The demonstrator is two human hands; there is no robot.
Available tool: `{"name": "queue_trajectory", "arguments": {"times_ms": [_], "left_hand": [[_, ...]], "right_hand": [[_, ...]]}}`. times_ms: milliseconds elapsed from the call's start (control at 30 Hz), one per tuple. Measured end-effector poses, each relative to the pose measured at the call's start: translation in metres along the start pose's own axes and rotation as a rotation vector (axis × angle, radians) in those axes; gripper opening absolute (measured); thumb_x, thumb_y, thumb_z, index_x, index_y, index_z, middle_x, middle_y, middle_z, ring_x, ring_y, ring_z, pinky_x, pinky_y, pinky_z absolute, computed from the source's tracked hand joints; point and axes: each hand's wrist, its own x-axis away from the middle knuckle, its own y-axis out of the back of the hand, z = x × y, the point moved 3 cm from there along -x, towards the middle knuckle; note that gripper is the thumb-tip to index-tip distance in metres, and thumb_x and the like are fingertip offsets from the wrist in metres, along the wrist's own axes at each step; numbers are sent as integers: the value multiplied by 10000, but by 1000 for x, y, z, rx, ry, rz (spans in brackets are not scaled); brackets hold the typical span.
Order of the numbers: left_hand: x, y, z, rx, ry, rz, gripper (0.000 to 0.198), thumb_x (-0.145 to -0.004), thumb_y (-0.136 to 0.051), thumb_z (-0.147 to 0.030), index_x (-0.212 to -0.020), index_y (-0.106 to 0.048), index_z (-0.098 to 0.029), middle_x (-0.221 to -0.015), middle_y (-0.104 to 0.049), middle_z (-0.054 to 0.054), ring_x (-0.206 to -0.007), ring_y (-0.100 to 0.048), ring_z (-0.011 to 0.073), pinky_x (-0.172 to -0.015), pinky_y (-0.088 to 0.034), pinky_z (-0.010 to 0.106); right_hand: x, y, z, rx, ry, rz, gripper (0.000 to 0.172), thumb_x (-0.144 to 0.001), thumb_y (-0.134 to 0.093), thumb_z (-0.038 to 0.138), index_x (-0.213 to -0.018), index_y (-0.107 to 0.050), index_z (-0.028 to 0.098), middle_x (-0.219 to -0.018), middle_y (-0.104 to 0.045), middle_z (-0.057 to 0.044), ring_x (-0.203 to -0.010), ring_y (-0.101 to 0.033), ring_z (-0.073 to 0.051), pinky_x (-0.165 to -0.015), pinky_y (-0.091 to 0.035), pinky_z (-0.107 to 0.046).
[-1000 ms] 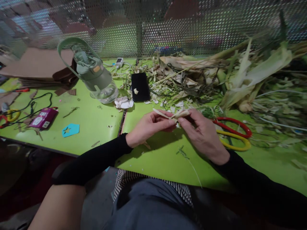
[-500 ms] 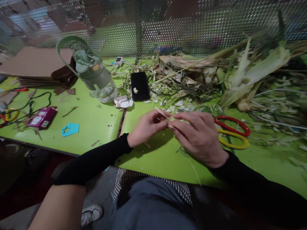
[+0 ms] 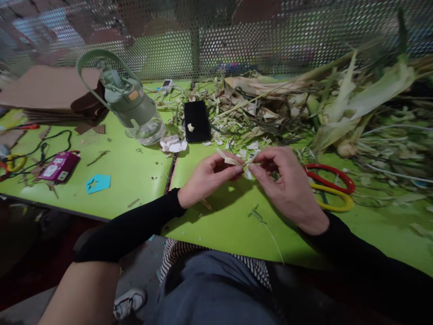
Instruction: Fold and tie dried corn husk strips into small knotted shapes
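A pale dry husk strip (image 3: 230, 159) is pinched between both my hands just above the green table (image 3: 216, 221). My left hand (image 3: 208, 177) grips its left part with thumb and fingers closed. Fingertip to fingertip with it, my right hand (image 3: 287, 187) pinches the strip's right part. Both arms wear black sleeves.
Red and yellow scissors (image 3: 329, 192) lie right of my right hand. A heap of corn husks and leaves (image 3: 314, 108) fills the back right. A black phone (image 3: 197, 121), a green water bottle (image 3: 130, 106), a pink box (image 3: 57, 166) and cables sit to the left.
My right hand has drawn back from over the left hand's fingers and turned, so the husk strip now shows between the two sets of fingertips. The view shifted slightly.
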Motion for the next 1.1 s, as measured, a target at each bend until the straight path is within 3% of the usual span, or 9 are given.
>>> {"name": "queue_trajectory", "arguments": {"times_ms": [133, 233, 367, 467, 567, 667, 800, 1100], "left_hand": [[0, -2, 2, 1, -12, 12, 263, -811, -790, -337, -937, -655, -149, -795, -662, -11, -723, -606, 91, -725, -489, 256], [0, -2, 3, 11, -12, 12, 269, -808, -795, -351, -928, -660, -151, -805, -664, -8, -731, -607, 96, -735, -490, 264], [-1, 1, 4, 91, 86, 6, 299, -808, -800, -375, -925, -649, -144, -796, -683, -3, -716, -625, 100, -734, -503, 272], [-1, 1, 4, 182, 166, 7, 305, -797, -810, -341, -967, -654, -141, -792, -702, -4, -708, -651, 102, -736, -514, 272], [1, -1, 4, 227, 214, -8, 257, -806, -800, -296, -951, -659, -139, -791, -708, -5, -707, -661, 100, -761, -530, 282], [3, -1, 4, 245, 260, -55, 228, -820, -787, -265, -955, -653, -139, -801, -716, 0, -745, -683, 107, -798, -546, 291], [3, 0, 6, 281, 288, -66, 257, -813, -800, -259, -970, -640, -133, -797, -720, 2, -740, -689, 100, -782, -554, 272], [0, -1, 12, 140, 130, 67, 428, -727, -884, -385, -987, -670, -121, -808, -692, 1, -726, -638, 90, -736, -519, 262]], "right_hand": [[1, -3, -3, -125, -97, 73, 191, -950, -657, 398, -1024, -647, 223, -927, -669, -44, -666, -600, -145, -533, -497, -281], [1, -5, -6, -220, -128, 74, 191, -932, -686, 413, -997, -668, 235, -887, -684, -23, -674, -618, -146, -584, -531, -289], [2, -8, -9, -358, -161, 55, 237, -893, -733, 442, -999, -656, 244, -912, -717, -21, -743, -679, -171, -672, -593, -324], [3, -11, -10, -422, -168, 110, 238, -898, -730, 450, -987, -645, 247, -922, -730, -25, -774, -699, -180, -697, -612, -336], [3, -8, -8, -355, -117, 76, 212, -914, -713, 429, -1015, -645, 256, -976, -701, -34, -780, -677, -183, -698, -605, -357], [3, 1, -2, -119, 59, -40, 163, -899, -740, 330, -1036, -676, 269, -1076, -651, -61, -881, -645, -212, -729, -579, -389], [4, 6, 6, 88, 240, -36, 152, -922, -701, 208, -1036, -720, 307, -992, -638, -58, -967, -644, -256, -815, -560, -436], [4, 2, 10, 83, 226, -20, 45, -951, -675, 250, -963, -660, 290, -1012, -657, -65, -980, -664, -268, -826, -553, -444]]}}
